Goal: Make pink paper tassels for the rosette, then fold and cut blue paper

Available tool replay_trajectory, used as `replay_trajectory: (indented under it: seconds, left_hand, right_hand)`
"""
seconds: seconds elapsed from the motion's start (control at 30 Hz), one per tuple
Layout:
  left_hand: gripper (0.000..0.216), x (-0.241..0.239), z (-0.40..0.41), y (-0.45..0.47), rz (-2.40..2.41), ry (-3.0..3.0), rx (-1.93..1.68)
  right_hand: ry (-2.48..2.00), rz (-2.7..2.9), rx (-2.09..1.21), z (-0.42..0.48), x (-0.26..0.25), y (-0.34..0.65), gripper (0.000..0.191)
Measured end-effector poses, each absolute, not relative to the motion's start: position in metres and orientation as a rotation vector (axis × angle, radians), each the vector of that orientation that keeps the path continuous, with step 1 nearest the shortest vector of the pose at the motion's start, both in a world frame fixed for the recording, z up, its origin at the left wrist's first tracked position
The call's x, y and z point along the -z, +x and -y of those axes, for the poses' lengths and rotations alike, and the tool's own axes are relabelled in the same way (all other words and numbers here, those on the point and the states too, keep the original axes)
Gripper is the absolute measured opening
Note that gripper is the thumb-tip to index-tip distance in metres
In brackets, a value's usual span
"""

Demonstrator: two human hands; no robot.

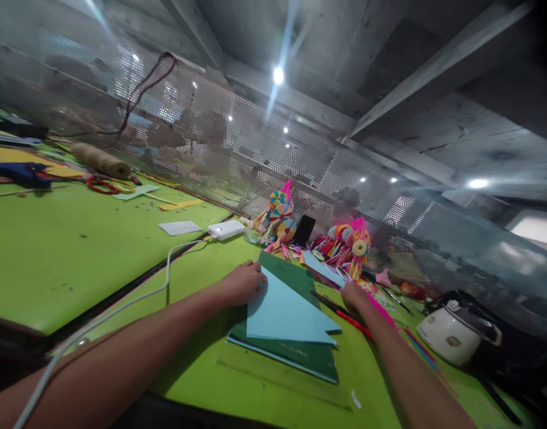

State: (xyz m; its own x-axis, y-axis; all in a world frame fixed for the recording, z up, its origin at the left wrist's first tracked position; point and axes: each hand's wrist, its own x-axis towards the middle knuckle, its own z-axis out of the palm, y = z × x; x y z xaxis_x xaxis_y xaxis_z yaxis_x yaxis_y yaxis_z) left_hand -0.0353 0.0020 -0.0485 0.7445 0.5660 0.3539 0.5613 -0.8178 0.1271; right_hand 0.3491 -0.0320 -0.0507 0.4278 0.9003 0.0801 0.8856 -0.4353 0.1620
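Note:
A cut sheet of light blue paper (282, 316) lies on a dark green folder or book (295, 357) on the table. My left hand (244, 283) is at the sheet's upper left edge, its fingers curled and pressed together on the paper. Farther right, my right hand (356, 297) grips a smaller light blue paper piece (320, 268), which is raised above the table; most of these fingers are hidden. A long black and red tool (345, 314), perhaps scissors, lies between the folder and my right forearm.
Colourful paper decorations (280, 217) and a dark phone (304, 230) stand near the mesh panel (255, 161). A white cable runs from a white power bank (226, 230) across my left forearm. Twine (101, 159) lies far left; a white pot-like appliance (450, 333) stands right.

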Motion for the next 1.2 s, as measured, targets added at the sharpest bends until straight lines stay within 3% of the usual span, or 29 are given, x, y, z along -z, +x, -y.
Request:
replay_trajectory:
  seconds: [0.23, 0.47, 0.63, 1.0, 1.2]
  left_hand:
    - [0.021, 0.043, -0.004, -0.036, -0.976, 2.878, -0.625]
    - [0.041, 0.049, -0.015, -0.041, -1.379, 2.755, -0.66]
    - [0.051, 0.051, -0.018, -0.037, -1.3, 2.707, -0.643]
    - [0.059, 0.049, -0.024, -0.031, -1.113, 2.093, -0.986]
    - [0.06, 0.044, -0.025, -0.033, -0.966, 1.756, -1.143]
  right_hand:
    - [2.541, -2.047, -0.389, 0.05, 0.048, 0.303, 0.028]
    - [2.331, -2.597, -0.351, 0.078, 0.055, 0.241, 0.03]
    - [2.265, -2.739, -0.347, 0.089, 0.059, 0.229, 0.026]
    - [2.198, -2.894, -0.45, 0.092, 0.065, 0.209, 0.026]
    - [1.888, -3.202, -0.163, 0.109, 0.046, 0.192, 0.033]
